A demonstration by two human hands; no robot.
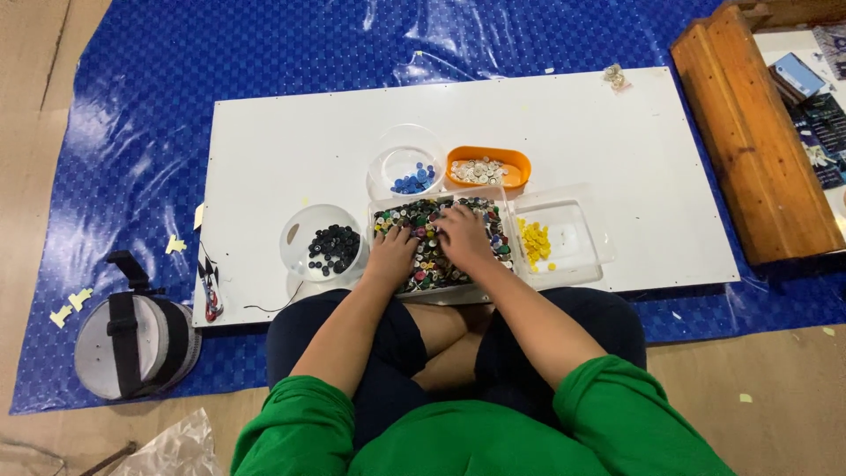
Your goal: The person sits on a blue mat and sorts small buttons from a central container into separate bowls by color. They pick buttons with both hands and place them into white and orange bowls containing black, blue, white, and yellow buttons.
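A clear tray (381, 208) full of mixed coloured bottle caps sits at the near edge of a white board (291, 141). Both hands rest in it. My left hand (394, 249) lies palm down on the caps at the tray's left side. On the middle of the pile, my right hand (464, 236) has its fingers spread over the caps. Whether either hand holds a cap is hidden. Around the tray stand a clear bowl of black caps (297, 231), a clear bowl of blue caps (388, 157), an orange tub of white caps (518, 161) and a clear tray of yellow caps (582, 238).
The white board lies on a blue tarp (132, 115). A wooden plank (758, 141) lies at the right. A grey round bag with black straps (132, 344) sits at the left. Small scissors (210, 295) lie on the board's left corner. My crossed legs touch the board's near edge.
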